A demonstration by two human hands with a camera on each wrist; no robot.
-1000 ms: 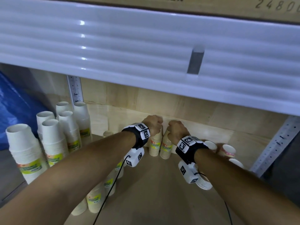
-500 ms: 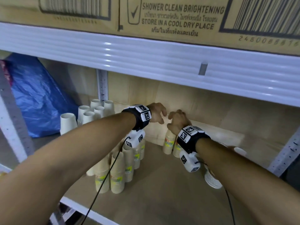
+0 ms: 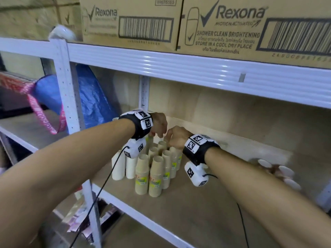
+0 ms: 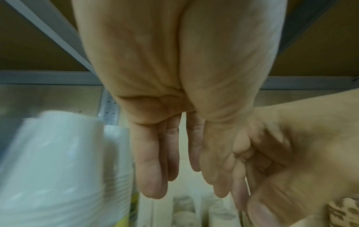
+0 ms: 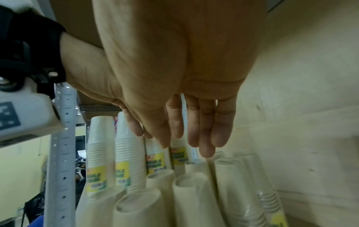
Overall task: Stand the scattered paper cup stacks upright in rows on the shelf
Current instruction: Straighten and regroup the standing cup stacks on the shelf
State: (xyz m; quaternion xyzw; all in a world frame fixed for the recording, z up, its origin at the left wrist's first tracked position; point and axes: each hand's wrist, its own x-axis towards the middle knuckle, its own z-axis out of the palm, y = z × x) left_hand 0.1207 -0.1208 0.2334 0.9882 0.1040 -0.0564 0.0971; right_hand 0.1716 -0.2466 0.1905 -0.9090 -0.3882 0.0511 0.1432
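Brown paper cup stacks (image 3: 155, 176) stand upside down in rows on the wooden shelf (image 3: 197, 208), with white stacks (image 3: 119, 165) to their left. My left hand (image 3: 159, 135) and right hand (image 3: 168, 141) hover side by side just above the back stacks. In the left wrist view my left hand (image 4: 174, 184) hangs with straight fingers and holds nothing, a white stack (image 4: 58, 169) beside it. The right wrist view shows my right hand (image 5: 186, 142) empty too, its fingers pointing down over labelled stacks (image 5: 155, 159).
Loose cups (image 3: 284, 171) lie blurred on the shelf's right side. A white metal beam (image 3: 197, 68) runs low overhead, carrying cardboard boxes (image 3: 223, 24). A perforated post (image 3: 71, 108) stands at the left, with a blue bag (image 3: 91, 104) behind it.
A second ago each hand gripped the top of a brown stack at the back. Both have let go, lifted and straightened their fingers. The head view has pulled back and up.
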